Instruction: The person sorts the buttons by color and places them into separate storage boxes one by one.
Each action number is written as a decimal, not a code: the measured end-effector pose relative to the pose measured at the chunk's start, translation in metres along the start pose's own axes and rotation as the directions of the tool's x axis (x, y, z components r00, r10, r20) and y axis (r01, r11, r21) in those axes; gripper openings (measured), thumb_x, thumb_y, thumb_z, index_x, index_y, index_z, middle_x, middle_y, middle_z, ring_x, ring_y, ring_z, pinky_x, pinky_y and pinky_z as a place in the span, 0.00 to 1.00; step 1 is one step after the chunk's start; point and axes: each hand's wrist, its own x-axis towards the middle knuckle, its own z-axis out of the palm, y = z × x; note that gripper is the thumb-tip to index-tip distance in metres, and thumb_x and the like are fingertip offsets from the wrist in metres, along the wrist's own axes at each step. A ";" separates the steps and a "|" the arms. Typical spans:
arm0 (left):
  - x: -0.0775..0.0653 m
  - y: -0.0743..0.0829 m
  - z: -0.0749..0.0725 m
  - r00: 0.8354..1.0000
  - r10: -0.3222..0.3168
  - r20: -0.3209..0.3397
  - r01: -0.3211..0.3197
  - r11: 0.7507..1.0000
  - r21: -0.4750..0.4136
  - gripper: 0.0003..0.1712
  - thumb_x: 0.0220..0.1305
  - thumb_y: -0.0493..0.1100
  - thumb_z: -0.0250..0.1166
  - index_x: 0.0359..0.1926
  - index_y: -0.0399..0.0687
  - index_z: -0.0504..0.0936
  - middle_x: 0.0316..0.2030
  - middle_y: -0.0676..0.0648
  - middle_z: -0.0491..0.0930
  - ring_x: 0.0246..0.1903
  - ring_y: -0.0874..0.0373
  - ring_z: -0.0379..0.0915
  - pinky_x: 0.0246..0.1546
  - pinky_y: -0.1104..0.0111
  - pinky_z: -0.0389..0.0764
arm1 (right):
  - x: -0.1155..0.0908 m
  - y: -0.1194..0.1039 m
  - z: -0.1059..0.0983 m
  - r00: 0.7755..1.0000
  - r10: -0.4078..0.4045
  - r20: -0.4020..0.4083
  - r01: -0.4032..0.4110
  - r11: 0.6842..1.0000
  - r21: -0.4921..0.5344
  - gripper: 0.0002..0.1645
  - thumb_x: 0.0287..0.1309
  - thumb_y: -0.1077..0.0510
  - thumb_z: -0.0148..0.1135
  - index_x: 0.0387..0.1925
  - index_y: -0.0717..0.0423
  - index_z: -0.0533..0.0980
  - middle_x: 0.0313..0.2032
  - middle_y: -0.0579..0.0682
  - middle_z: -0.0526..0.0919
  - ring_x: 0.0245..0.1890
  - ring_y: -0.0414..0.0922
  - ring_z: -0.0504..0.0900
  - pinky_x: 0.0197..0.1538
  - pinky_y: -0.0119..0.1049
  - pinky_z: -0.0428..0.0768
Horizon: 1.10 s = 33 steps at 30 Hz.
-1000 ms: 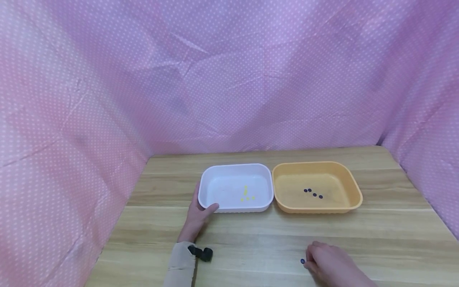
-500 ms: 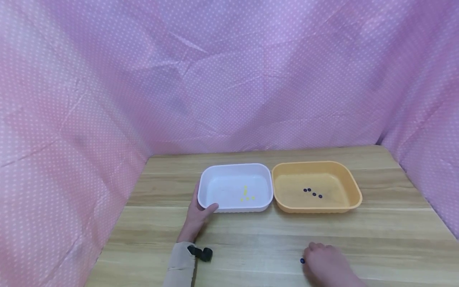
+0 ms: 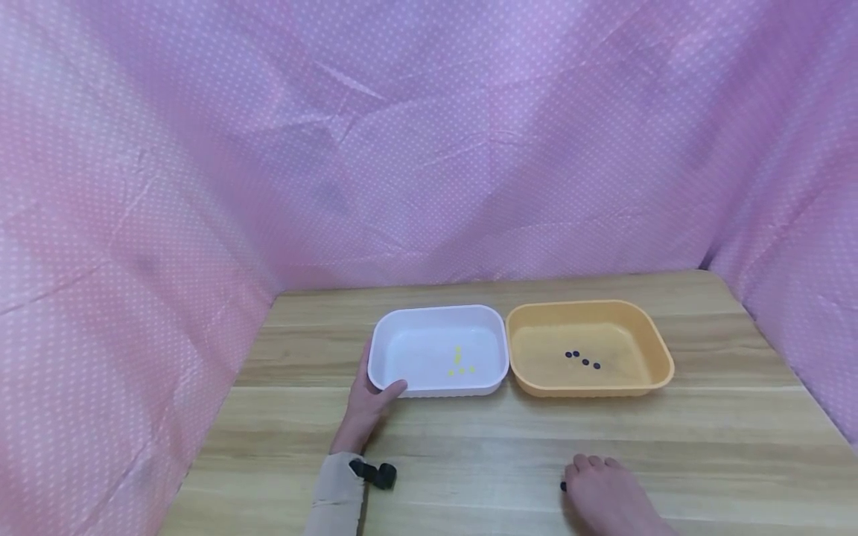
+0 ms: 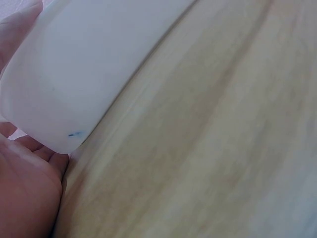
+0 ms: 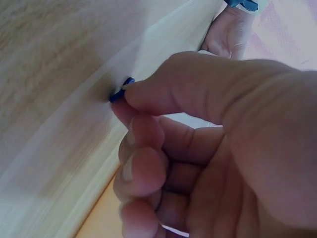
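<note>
My left hand (image 3: 367, 402) holds the white tray (image 3: 439, 392) by its near left corner, the thumb on the front rim and the fingers along the left side. In the left wrist view, the fingers (image 4: 42, 151) curl behind the tray's wall (image 4: 94, 64). Between thumb and forefinger my right hand (image 3: 606, 495) pinches a small dark-blue round piece (image 5: 118, 95) at the tabletop; its other fingers are curled. From the head, only the left edge of that piece shows. Several small yellow pieces (image 3: 458, 359) lie inside the white tray.
A yellow-orange tray (image 3: 590, 391) stands against the white tray's right side, with several dark-blue round pieces (image 3: 586, 362) on its floor. Both rest on the wooden table (image 3: 469, 461). Pink dotted cloth (image 3: 429, 149) hangs behind and at both sides.
My right hand has turned and shifted slightly left over the blue piece, which now shows less in the head view. The left hand has kept its hold on the white tray.
</note>
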 end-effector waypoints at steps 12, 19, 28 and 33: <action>0.004 -0.008 -0.001 1.000 0.009 -0.001 -0.009 1.000 -0.005 0.59 0.56 0.41 0.73 0.77 0.67 0.42 0.74 0.62 0.48 0.71 0.59 0.49 0.70 0.60 0.56 | -0.005 0.011 -0.003 0.993 -0.017 -0.120 0.038 0.984 0.175 0.08 0.49 0.58 0.66 0.22 0.48 0.74 0.20 0.37 0.68 0.21 0.36 0.67 0.26 0.35 0.72; -0.003 0.009 0.000 1.000 -0.002 0.028 0.003 1.000 -0.023 0.59 0.57 0.39 0.72 0.77 0.66 0.41 0.75 0.57 0.48 0.71 0.56 0.50 0.69 0.62 0.57 | -0.010 0.024 -0.013 0.977 -0.002 -0.214 0.107 0.870 0.481 0.14 0.56 0.59 0.63 0.23 0.37 0.71 0.20 0.30 0.68 0.22 0.29 0.67 0.24 0.27 0.68; -0.007 0.018 0.002 0.999 0.018 0.038 -0.016 0.999 -0.045 0.58 0.57 0.37 0.71 0.77 0.63 0.42 0.75 0.55 0.49 0.71 0.54 0.51 0.69 0.61 0.57 | -0.001 0.047 -0.021 0.984 -0.077 -0.163 0.178 0.560 0.809 0.10 0.66 0.50 0.59 0.35 0.53 0.78 0.21 0.38 0.69 0.22 0.32 0.69 0.22 0.30 0.71; -0.007 0.019 0.002 0.999 0.010 0.034 -0.009 0.999 -0.044 0.58 0.57 0.37 0.71 0.77 0.65 0.42 0.75 0.56 0.49 0.71 0.54 0.50 0.69 0.61 0.57 | 0.002 0.055 -0.023 0.973 -0.004 -0.231 0.201 0.505 0.840 0.11 0.66 0.55 0.59 0.38 0.60 0.79 0.21 0.39 0.69 0.23 0.33 0.68 0.23 0.30 0.71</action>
